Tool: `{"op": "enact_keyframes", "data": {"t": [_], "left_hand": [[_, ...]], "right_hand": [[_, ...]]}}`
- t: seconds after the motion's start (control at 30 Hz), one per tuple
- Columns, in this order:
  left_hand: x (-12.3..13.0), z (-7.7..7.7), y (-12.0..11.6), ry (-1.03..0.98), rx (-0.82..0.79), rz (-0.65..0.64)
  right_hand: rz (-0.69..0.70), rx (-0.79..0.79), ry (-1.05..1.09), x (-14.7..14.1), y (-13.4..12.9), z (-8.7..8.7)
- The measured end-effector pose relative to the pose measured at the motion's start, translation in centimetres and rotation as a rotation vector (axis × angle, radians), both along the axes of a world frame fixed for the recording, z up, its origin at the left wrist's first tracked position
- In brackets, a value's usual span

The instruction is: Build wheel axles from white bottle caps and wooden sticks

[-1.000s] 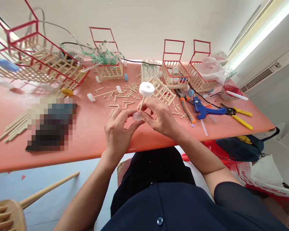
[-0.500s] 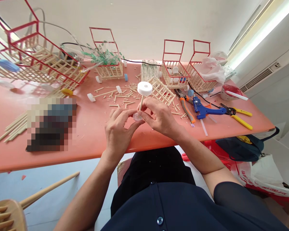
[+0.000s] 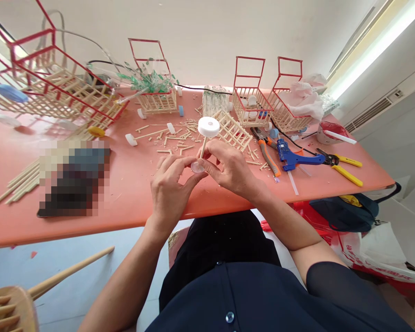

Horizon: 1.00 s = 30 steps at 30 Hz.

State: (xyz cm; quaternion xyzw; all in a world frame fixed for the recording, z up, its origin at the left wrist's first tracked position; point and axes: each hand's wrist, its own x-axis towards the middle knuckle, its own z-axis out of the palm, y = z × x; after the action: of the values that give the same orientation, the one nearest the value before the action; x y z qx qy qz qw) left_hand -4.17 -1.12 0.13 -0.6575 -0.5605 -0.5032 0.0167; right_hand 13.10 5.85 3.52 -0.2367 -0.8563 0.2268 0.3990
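Observation:
Above the front part of the table, both my hands hold one small axle: a wooden stick (image 3: 203, 148) with a white bottle cap (image 3: 208, 127) on its upper end and a translucent whitish cap (image 3: 198, 166) at its lower end. The fingers of my left hand (image 3: 173, 182) are closed around the lower cap's rim. My right hand (image 3: 230, 168) pinches the stick just above that cap. The axle stands nearly upright, tilted a little. Behind it lie a slatted stick panel (image 3: 233, 131) and another axle (image 3: 152, 135) with white caps.
Stick carts with red handles stand along the back, one cart (image 3: 251, 108) right of centre. Orange-handled pliers (image 3: 269, 159), a blue glue gun (image 3: 295, 158) and a yellow-handled wire stripper (image 3: 346, 173) lie at right. Loose sticks (image 3: 24, 184) lie left, beside a pixelated dark object (image 3: 74, 184).
Almost nothing differs. Both hands keep the same hold, and the axle's upper cap has shifted very slightly.

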Motion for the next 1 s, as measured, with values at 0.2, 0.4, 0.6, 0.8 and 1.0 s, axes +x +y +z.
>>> {"op": "enact_keyframes", "data": {"t": [0.2,0.4,0.6,0.8,1.0], "left_hand": [[-0.11,-0.09,0.08,0.02,-0.022,0.022],[-0.1,-0.09,0.05,0.019,-0.032,0.028],[0.03,-0.03,-0.03,0.012,0.0,0.009],[0.03,-0.03,-0.05,0.009,-0.024,0.018],[0.18,0.16,-0.17,-0.019,-0.095,0.046]], "right_hand": [[0.004,0.002,-0.005,-0.12,0.06,-0.09],[-0.001,0.006,0.0,-0.05,0.0,-0.1],[-0.001,-0.011,0.034,-0.03,-0.07,-0.09],[-0.034,-0.059,0.016,0.0,-0.21,-0.06],[-0.039,-0.018,0.013,-0.06,-0.02,-0.29]]}}
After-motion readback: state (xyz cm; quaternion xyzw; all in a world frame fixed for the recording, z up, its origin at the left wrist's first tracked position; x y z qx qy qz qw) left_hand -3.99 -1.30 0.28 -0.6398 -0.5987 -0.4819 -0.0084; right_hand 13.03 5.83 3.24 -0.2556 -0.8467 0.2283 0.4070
